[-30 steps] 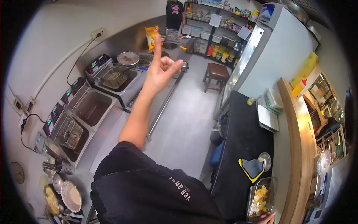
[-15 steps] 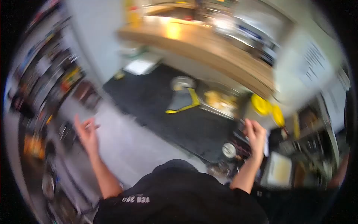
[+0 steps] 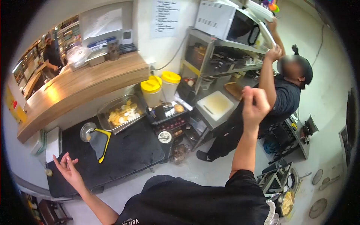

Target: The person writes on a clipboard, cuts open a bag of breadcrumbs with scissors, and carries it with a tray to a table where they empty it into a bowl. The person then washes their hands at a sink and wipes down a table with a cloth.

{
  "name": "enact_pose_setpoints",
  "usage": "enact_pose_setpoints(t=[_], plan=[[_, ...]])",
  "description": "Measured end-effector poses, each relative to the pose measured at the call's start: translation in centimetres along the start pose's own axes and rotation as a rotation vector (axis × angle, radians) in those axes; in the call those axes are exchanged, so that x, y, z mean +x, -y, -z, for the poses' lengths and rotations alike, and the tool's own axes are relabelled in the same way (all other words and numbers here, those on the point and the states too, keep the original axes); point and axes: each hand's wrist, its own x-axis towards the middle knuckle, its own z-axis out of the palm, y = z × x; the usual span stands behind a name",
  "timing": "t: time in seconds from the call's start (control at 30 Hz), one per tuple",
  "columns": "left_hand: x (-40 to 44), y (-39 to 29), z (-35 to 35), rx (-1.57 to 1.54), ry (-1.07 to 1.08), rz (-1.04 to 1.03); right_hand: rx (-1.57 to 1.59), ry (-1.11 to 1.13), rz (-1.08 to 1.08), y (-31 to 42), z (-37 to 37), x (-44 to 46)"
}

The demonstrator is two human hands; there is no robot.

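My left hand [image 3: 69,173] is held out over the near left part of the black-topped table [image 3: 123,155], fingers apart and holding nothing. To its right on that table lies a grey scraper-like piece with a yellow edge [image 3: 101,145], beside a small clear round bowl [image 3: 87,132]. My right hand [image 3: 255,107] is raised in the air at the right, its fingers curled closed, with nothing visible in them. Behind it in view is a co-worker [image 3: 287,93] in black, who is reaching up to white containers [image 3: 261,13] beside the microwave [image 3: 227,24].
A clear tray of cut yellow and white food [image 3: 123,114] sits under the wooden ledge [image 3: 86,90]. Two yellow-lidded tubs [image 3: 151,92] and a dark crate [image 3: 168,118] stand beside it. A white cutting board [image 3: 215,105] rests on the metal shelf unit; a pan of food [image 3: 287,202] is at lower right.
The view has swung to the right, bringing the co-worker, microwave and shelf into sight. My left hand is now above the table's left end; my right hand is still raised and closed.
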Motion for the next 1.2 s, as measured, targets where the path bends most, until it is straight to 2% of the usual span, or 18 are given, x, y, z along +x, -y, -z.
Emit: enact_pose_setpoints(t=[0.03,0.13,0.2,0.33,0.4,0.5,0.53,0.6,0.67,0.73,0.83,0.9,0.93,0.97,1.0,1.07,1.13,1.2], plan=[[-0.5,-0.4,-1.1,-0.018,0.007,-0.003,-0.153,-0.098,0.052,-0.8,1.5,1.2],[-2.2,-1.3,-3.6,-0.074,0.052,0.001,-0.432,-0.15,0.031,-5.0,5.7,3.6],[-2.8,-1.1,-4.0,-0.054,0.059,0.027,-0.43,-0.126,-0.066,-8.8,7.0,4.2],[-4.3,-2.5,-5.9,-0.06,0.009,0.155,-0.564,0.023,0.142,-14.8,6.7,5.8],[-5.2,-3.3,-8.7,-0.106,0.033,0.118,-0.653,0.084,0.261,-16.6,6.1,7.1],[-7.7,-8.4,-16.5,-0.099,0.179,0.097,-0.76,0.243,0.177,-20.1,4.4,7.5],[-8.7,-9.7,-19.3,-0.112,0.285,0.064,-0.692,0.24,0.208,-21.7,3.9,7.4],[-10.9,-10.9,-24.6,-0.216,0.544,0.079,-0.686,0.495,-0.098,-21.3,3.8,7.0],[-12.9,-11.9,-29.6,-0.328,0.764,0.079,-0.53,0.401,0.291,-22.1,4.2,4.5],[-14.3,-13.7,-33.6,-0.508,0.914,0.303,-0.445,0.419,0.4,-20.8,4.9,1.6],[-15.7,-13.7,-38.6,-0.773,0.988,0.591,-0.171,0.291,0.542,-17.6,5.1,-1.9],[-16.2,-14.4,-39.1,-1.029,0.931,0.681,0.005,0.316,0.59,-15.8,4.4,-3.6],[-16.3,-14.7,-38.6,-1.125,0.884,0.649,0.084,0.345,0.62,-14.9,3.9,-4.4],[-16.3,-15.6,-38.5,-1.181,0.732,0.561,0.119,0.424,0.656,-14.3,3.2,-5.0],[-16.3,-14.9,-37.7,-1.184,0.585,0.778,0.201,0.435,0.666,-14.0,1.8,-5.9],[-15.4,-12.3,-35.7,-0.94,0.538,0.771,0.338,0.483,0.643,-13.9,-1.9,-8.9],[-15.7,-9.3,-32.9,-0.917,0.365,0.774,0.456,0.607,0.674,-13.4,-4.5,-9.5],[-16.1,-7.7,-28.2,-0.889,0.211,0.76,0.376,1.026,0.49,-9.7,-5.9,-8.9]])
